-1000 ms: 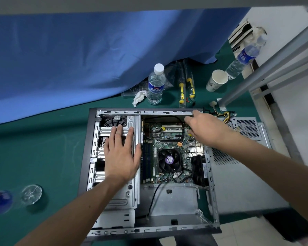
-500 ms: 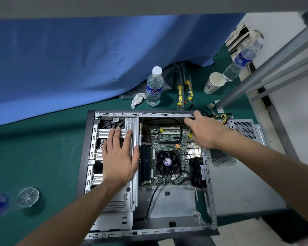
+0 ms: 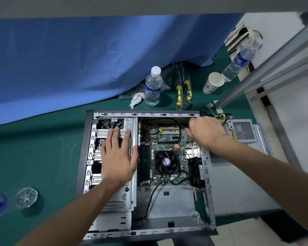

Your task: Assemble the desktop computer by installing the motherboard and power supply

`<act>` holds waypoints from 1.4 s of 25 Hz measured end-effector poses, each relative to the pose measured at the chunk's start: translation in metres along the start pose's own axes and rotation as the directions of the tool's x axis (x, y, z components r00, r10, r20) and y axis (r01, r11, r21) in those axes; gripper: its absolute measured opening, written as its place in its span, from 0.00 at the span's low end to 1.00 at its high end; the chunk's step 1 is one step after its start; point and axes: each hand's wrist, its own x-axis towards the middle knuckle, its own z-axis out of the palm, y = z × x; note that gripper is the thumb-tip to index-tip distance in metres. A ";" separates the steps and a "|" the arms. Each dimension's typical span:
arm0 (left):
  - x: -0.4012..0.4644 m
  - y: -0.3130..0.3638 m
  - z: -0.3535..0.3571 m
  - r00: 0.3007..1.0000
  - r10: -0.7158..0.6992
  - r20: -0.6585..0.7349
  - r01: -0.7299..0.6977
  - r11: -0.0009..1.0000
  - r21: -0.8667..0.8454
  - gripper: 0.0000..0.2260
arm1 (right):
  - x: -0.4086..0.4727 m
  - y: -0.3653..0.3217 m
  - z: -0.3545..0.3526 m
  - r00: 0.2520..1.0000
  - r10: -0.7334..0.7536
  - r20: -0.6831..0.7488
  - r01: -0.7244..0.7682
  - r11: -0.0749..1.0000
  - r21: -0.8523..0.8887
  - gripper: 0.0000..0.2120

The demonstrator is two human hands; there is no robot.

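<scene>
Case (image 3: pixel 89 157) lies open on the green table (image 3: pixel 34 157). Motherboard (image 3: pixel 164 151) sits inside, right of the drive cage (image 3: pixel 114 197), fan (image 3: pixel 166 162) at its centre. Left hand (image 3: pixel 117 157) lies flat on the cage, fingers straight and spread. Right hand (image 3: pixel 205 131) is at the board's far right corner, fingers curled down; can't tell if it holds anything. Power supply (image 3: pixel 240 130) sits outside, just right of the case, cables (image 3: pixel 222 117) beside it.

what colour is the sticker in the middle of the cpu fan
Purple, on the hub of the black CPU fan sitting on the motherboard; the head view shows it clearly.
</scene>
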 end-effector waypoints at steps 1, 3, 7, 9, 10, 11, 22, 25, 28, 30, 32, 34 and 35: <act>0.000 0.000 0.000 1.000 0.000 -0.003 0.000 1.000 -0.002 0.28 | 0.000 -0.002 0.000 0.999 0.040 -0.005 -0.040 0.999 0.009 0.21; 0.000 0.000 0.000 1.000 0.000 -0.003 0.000 1.000 -0.005 0.28 | 0.000 -0.006 -0.002 0.994 0.111 0.002 -0.111 0.993 0.023 0.24; 0.000 -0.001 -0.001 1.000 0.001 -0.003 -0.001 1.000 -0.011 0.28 | 0.001 -0.007 -0.009 0.990 0.054 0.128 -0.079 0.977 0.197 0.16; 0.000 0.000 -0.001 1.000 0.001 -0.006 -0.001 1.000 -0.017 0.28 | 0.002 -0.002 -0.012 0.983 -0.015 0.186 -0.042 0.952 0.302 0.16; 0.000 0.000 0.000 1.000 0.003 -0.008 -0.003 1.000 -0.018 0.28 | 0.003 0.001 -0.013 0.983 -0.031 0.182 -0.029 0.947 0.320 0.15; -0.001 0.000 0.000 1.000 0.005 -0.010 -0.005 1.000 -0.020 0.28 | 0.003 0.002 -0.012 0.986 -0.032 0.161 -0.021 0.949 0.315 0.15; 0.000 -0.003 0.004 1.000 0.010 -0.024 -0.010 1.000 0.005 0.27 | 0.005 -0.003 0.001 0.993 0.116 0.035 -0.120 0.977 0.175 0.16; 0.001 -0.002 0.003 1.000 0.009 -0.014 -0.009 1.000 0.010 0.27 | 0.001 -0.008 -0.005 0.993 0.109 0.052 -0.115 0.985 0.132 0.12; 0.000 -0.001 0.003 1.000 0.004 -0.019 -0.004 1.000 -0.005 0.27 | -0.012 -0.002 -0.012 0.995 0.078 -0.064 -0.071 0.992 0.107 0.09; 0.000 -0.001 0.002 1.000 0.004 -0.028 -0.005 1.000 -0.020 0.27 | -0.024 0.012 -0.015 0.980 0.143 -0.137 -0.102 0.958 0.269 0.10; 0.000 -0.001 0.001 0.999 0.003 -0.032 -0.004 1.000 -0.025 0.27 | -0.040 0.030 -0.010 0.960 0.268 -0.077 -0.184 0.816 0.547 0.11; 0.000 0.000 0.002 0.999 -0.002 -0.036 0.002 1.000 -0.021 0.27 | -0.059 0.048 0.005 0.928 0.356 0.108 -0.277 0.466 0.840 0.12; -0.001 0.000 0.003 0.999 -0.005 -0.033 0.005 1.000 -0.019 0.27 | -0.070 0.053 0.015 0.913 0.341 0.223 -0.306 0.214 0.928 0.11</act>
